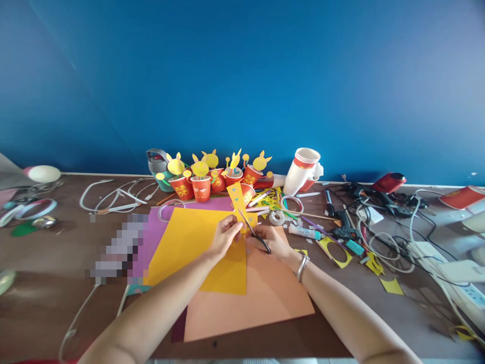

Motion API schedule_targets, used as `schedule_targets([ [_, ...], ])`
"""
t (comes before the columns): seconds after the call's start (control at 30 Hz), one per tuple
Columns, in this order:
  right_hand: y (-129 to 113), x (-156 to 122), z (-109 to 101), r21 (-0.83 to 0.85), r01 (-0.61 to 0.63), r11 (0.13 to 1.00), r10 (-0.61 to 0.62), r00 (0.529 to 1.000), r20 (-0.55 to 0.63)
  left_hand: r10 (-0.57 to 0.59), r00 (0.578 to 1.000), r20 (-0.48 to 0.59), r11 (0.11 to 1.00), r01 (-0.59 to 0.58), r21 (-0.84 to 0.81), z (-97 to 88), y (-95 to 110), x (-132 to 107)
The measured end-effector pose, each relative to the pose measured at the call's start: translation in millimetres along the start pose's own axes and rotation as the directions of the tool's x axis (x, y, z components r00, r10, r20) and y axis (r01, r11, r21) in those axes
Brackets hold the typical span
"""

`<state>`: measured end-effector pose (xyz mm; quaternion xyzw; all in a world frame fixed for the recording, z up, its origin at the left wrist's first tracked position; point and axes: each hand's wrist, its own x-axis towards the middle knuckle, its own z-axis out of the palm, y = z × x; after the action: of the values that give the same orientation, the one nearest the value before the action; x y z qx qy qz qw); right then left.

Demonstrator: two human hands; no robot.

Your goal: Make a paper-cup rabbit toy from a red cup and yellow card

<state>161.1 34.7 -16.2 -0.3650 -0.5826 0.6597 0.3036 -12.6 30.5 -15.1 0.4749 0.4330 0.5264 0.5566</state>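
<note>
Between thumb and fingers, my left hand (227, 235) pinches a yellow paper strip (235, 198) marked with small blue-green shapes. My right hand (275, 241) grips a pair of scissors (261, 241) with dark handles. Its blades point up and left, at the strip just beside my left fingertips; whether they are parted I cannot make out. Both hands are over a yellow-orange sheet (189, 247) and a peach sheet (253, 313). A purple sheet (151, 237) lies partly under the yellow one.
Behind the sheets stand several red paper cups (200, 188) with yellow rabbit-like cutouts. A stack of white cups (299, 174) leans nearby. To the right lie a glue stick (303, 232), a glue gun (344, 227), tangled cables (394, 247) and a power strip (470, 293). White cable (109, 197) coils at left.
</note>
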Motion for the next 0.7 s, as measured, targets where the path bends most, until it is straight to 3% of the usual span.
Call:
schedule_targets([
  [0.7, -4.8, -0.4, -1.9, -0.037, -0.026, 0.999, 0.026, 1.000, 0.003, 0.003, 0.999, -0.035, 0.996, -0.006, -0.085, 0.0, 2.0, -0.4],
])
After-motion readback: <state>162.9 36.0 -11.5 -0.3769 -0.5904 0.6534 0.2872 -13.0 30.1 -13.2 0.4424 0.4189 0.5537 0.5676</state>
